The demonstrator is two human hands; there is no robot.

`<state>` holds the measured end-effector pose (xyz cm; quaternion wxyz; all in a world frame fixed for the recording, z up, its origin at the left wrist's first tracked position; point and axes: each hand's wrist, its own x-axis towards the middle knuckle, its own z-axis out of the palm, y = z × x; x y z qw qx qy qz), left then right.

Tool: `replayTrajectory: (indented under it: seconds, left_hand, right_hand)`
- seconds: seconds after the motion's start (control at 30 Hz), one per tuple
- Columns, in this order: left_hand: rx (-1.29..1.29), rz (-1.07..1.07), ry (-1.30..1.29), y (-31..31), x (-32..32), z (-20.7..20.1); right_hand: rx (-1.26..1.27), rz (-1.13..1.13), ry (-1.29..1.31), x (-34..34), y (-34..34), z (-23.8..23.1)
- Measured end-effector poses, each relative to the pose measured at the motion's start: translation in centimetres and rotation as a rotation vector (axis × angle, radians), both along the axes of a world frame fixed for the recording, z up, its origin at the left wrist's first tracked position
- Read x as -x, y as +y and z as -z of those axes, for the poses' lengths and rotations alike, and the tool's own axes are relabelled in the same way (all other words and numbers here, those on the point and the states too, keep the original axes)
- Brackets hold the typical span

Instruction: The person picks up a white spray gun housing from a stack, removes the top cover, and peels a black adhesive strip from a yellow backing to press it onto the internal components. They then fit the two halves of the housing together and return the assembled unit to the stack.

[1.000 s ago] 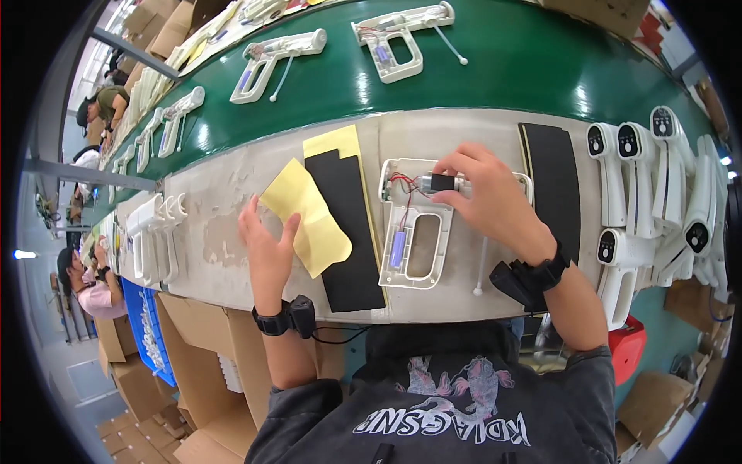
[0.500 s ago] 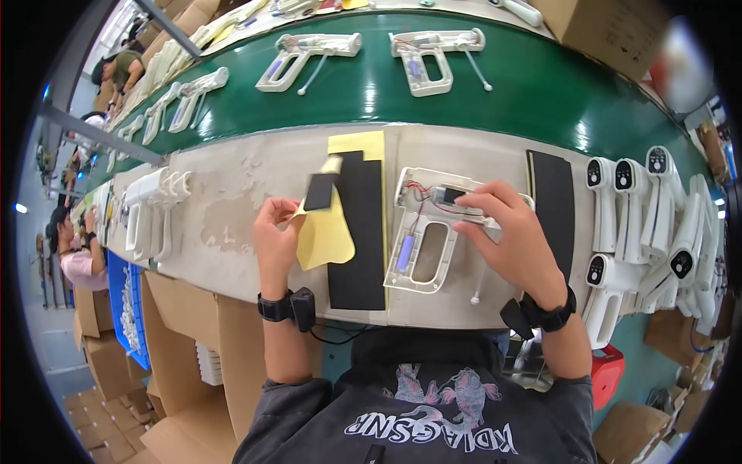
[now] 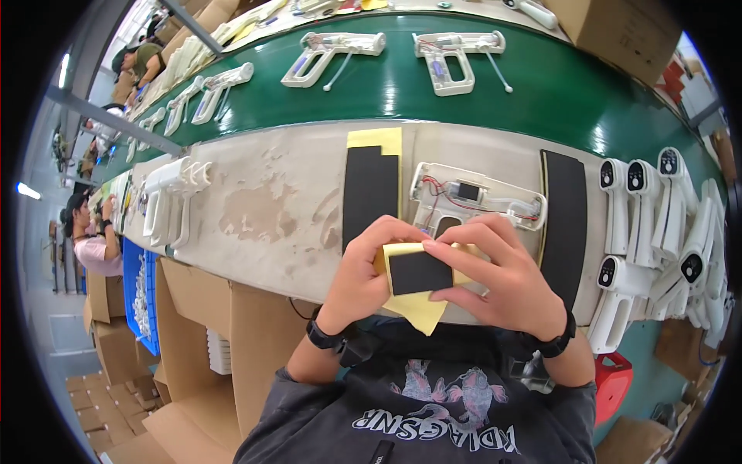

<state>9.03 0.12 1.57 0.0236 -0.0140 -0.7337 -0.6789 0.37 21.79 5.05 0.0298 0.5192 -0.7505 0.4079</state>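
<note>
Close in front of my body, my left hand point(image 3: 362, 274) is closed on a sheet of yellow backing paper point(image 3: 421, 312) that carries a black foam pad point(image 3: 420, 274). From the other side my right hand point(image 3: 506, 278) pinches the same piece, thumb and fingers at the pad's right end and top edge. Just beyond both hands lies an open white gun-shaped housing half point(image 3: 533, 201), with red wires, a black-topped part and a clear tube inside. My fingers hide much of its handle.
Black foam sheets flank the housing: one on yellow backing point(image 3: 371, 189) at left, another point(image 3: 564, 232) at right. White device bodies point(image 3: 616, 209) crowd the right side; white shells point(image 3: 166, 201) stand left. A green conveyor point(image 3: 386, 85) carries similar housings. Cardboard boxes point(image 3: 263, 325) sit below left.
My left hand has brought the yellow paper and black foam pad right and toward my body. My right hand has left the housing and joined it on the piece.
</note>
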Motion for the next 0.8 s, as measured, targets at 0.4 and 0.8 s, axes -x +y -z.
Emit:
replayTrajectory:
  seconds: [0.4,0.8]
  left_hand:
    - [0.169,0.139,-0.254,1.4,-2.1,0.9]
    - [0.277,0.289,0.016,-1.7,-4.0,1.0]
  right_hand:
    - [0.074,0.13,-0.16,-2.2,1.8,5.0]
    - [-0.045,-0.204,-0.873,-1.7,0.6,4.0]
